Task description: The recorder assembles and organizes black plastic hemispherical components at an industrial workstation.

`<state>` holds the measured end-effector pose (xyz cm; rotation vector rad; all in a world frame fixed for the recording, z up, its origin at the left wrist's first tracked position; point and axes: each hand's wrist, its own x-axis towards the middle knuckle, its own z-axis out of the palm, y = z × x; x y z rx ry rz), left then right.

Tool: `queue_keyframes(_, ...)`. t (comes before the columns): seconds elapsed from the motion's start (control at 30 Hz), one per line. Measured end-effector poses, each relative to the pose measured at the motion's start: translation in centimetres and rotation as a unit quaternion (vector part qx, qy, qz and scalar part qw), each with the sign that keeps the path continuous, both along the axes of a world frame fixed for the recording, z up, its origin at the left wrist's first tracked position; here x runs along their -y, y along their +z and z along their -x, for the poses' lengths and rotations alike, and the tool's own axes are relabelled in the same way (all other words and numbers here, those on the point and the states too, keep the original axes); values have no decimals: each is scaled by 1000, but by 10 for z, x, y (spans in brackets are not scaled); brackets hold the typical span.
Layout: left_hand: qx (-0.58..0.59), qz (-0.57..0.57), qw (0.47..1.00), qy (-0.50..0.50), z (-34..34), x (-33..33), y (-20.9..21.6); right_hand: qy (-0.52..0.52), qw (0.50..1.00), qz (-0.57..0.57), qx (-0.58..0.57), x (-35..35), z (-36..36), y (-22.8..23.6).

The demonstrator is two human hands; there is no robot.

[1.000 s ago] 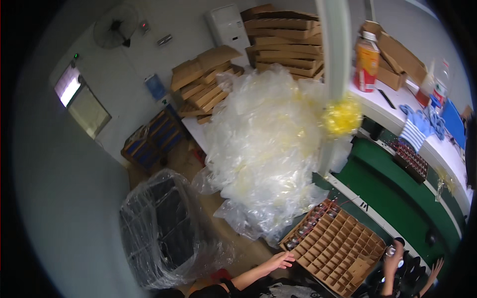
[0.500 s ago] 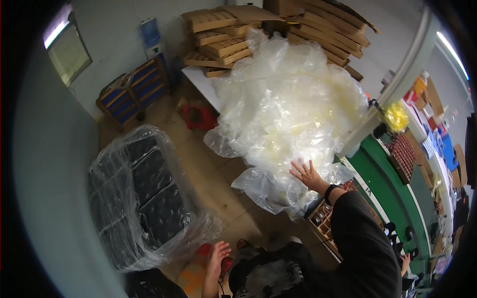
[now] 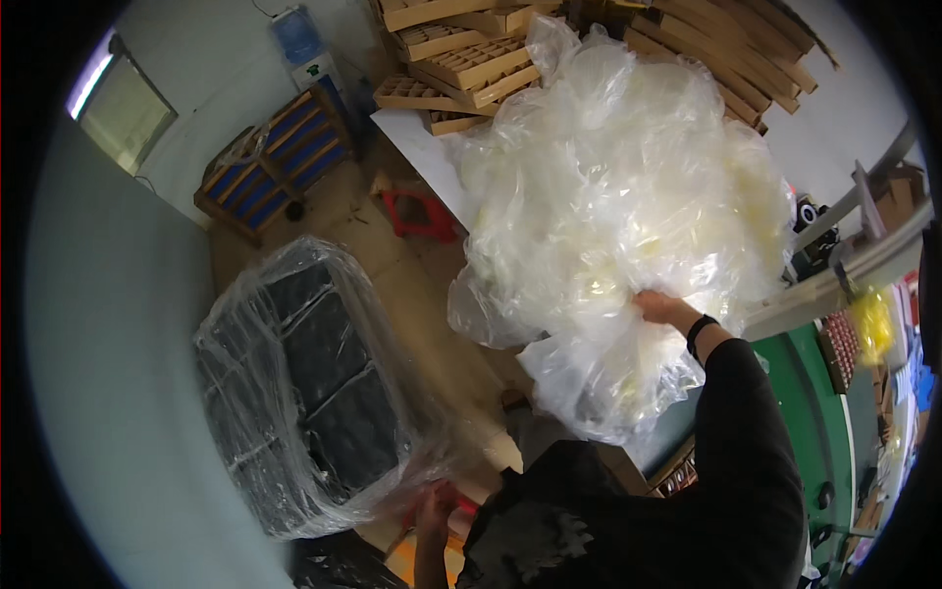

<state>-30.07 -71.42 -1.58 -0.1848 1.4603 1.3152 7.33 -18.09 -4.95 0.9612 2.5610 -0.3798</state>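
Observation:
A big heap of clear plastic bags (image 3: pixel 608 196) lies piled on a white table. My right hand (image 3: pixel 665 306) reaches into its near side. Its fingers are closed on the crumpled plastic, the tips sunk in the folds. Low in the view, my left hand (image 3: pixel 433 506) hangs in shadow near a red thing (image 3: pixel 461 503). Its fingers are too dark to tell whether they are bent round anything. Left of it stands a bundle of black blocks (image 3: pixel 329 344) wrapped in loose clear film.
Partitioned cardboard trays (image 3: pixel 471 64) and flat cardboard (image 3: pixel 731 49) are stacked behind the heap. A red stool (image 3: pixel 420 214), a wooden cabinet with blue panels (image 3: pixel 270 167) and a water dispenser (image 3: pixel 297 37) stand left. At right runs a green conveyor (image 3: pixel 800 422).
My right hand has gone from spread open over the plastic bags to closed on them. My left hand has dropped lower and into shadow. The view has shifted closer to the heap.

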Motion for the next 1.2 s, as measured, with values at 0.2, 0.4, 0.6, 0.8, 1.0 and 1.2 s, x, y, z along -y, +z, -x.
queue_keyframes(0.2,-154,-4,982,-110,33,-79,25,-21,992,122,32,-55,134,-56)
queue_keyframes(0.4,-122,47,989,-72,44,-99,34,72,979,183,45,-54,252,-100)
queue_keyframes(0.6,-56,101,993,2,55,-75,22,118,970,182,106,-35,238,-92)
queue_keyframes(0.8,-54,46,995,70,117,-18,-29,152,960,144,184,-22,186,-48)
queue_keyframes(1.0,-72,159,971,166,218,95,-141,185,936,110,279,-11,152,-18)
queue_keyframes(1.2,-62,211,950,222,306,184,-247,154,898,66,408,9,159,30)
